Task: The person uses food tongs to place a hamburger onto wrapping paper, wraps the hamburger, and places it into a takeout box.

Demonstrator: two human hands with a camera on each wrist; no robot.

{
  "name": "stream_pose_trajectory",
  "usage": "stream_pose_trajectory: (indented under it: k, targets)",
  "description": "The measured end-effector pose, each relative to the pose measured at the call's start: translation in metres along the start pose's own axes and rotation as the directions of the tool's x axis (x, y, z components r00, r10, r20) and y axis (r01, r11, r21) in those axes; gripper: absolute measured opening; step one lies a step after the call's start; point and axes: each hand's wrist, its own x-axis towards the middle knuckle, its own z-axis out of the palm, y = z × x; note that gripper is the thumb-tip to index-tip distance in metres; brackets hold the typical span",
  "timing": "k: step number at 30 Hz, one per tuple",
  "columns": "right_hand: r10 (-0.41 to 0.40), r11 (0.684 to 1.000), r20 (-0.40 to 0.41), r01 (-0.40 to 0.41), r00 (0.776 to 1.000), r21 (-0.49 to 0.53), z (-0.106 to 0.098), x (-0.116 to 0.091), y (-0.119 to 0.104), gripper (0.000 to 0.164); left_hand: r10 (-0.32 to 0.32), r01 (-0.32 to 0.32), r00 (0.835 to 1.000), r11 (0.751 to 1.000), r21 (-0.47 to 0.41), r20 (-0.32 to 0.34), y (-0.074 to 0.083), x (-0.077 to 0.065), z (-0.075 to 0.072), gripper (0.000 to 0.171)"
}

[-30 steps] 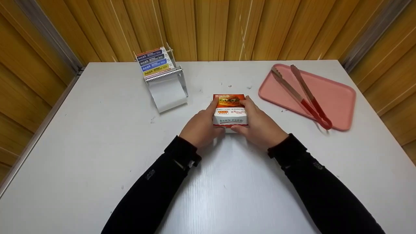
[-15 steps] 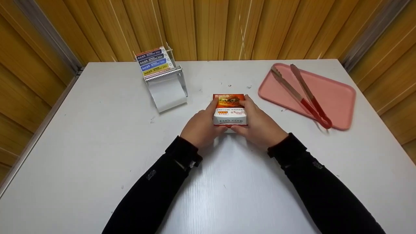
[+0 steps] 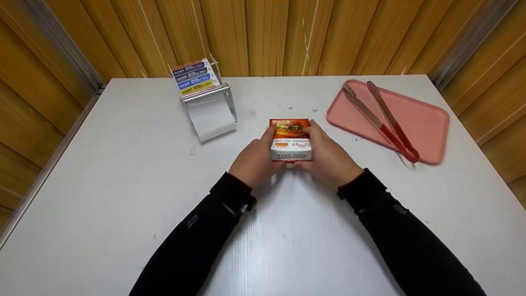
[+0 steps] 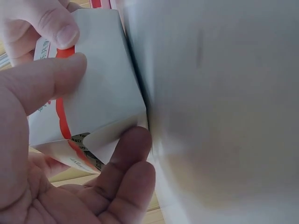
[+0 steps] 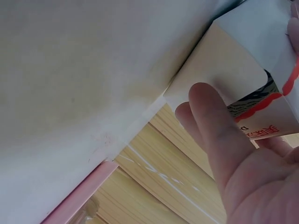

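A red-and-white burger box [image 3: 291, 154] with a burger picture on its lid rests on the white table in the head view. My left hand [image 3: 255, 162] grips its left side. In the left wrist view the left thumb [image 4: 60, 77] presses the near white wall, and two fingers lie at a side flap. My right hand [image 3: 332, 158] holds the opposite side; in the right wrist view its fingers [image 5: 212, 116] touch the right side flap [image 5: 222, 60]. Printed wrapping [image 5: 252, 100] shows through a gap between flap and lid. The box's far side is hidden.
At back left stands a metal label dispenser [image 3: 209, 117] with several coloured label rolls and a white strip hanging down. To the right lies a pink tray [image 3: 427, 127], with red-handled tongs [image 3: 396, 139] across it. A wood-look wall [image 3: 267, 37] rises behind the table.
The near edge of the lid sits slightly lower over the box, covering the white strip that showed below it. Both hands keep their hold, with the thumbs shifted a little under that edge.
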Motion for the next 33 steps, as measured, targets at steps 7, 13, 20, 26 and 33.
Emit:
stream_pose_trajectory:
  k: [7, 13, 20, 26, 33]
  targets:
    - [-0.010, 1.000, -0.025, 0.010, 1.000, 0.012, 0.0021, 0.0002, -0.0001, 0.085, -0.012, 0.012, 1.000, 1.000, -0.007, -0.001, -0.0008, 0.0009, 0.0020, 0.106]
    - [-0.019, 1.000, -0.030, 0.020, 0.999, 0.013, 0.0028, 0.0001, -0.0005, 0.087, -0.045, 0.045, 0.999, 0.999, -0.001, 0.010, 0.0015, 0.0008, 0.0011, 0.103]
    - [-0.003, 0.999, -0.034, 0.005, 0.999, 0.050, 0.0020, -0.0002, -0.0018, 0.082, -0.051, 0.051, 0.999, 0.999, 0.010, -0.003, 0.0026, 0.0019, 0.0012, 0.101]
    - [0.010, 1.000, -0.032, -0.010, 0.999, -0.005, 0.0035, 0.0015, -0.0036, 0.087, -0.036, 0.036, 0.999, 0.999, 0.002, 0.005, 0.0015, 0.0032, 0.0008, 0.103]
    - [0.038, 0.999, -0.048, -0.038, 0.998, -0.002, 0.0020, 0.0015, -0.0036, 0.083, 0.006, -0.007, 1.000, 0.999, -0.052, -0.019, -0.0031, 0.0054, -0.0008, 0.096]
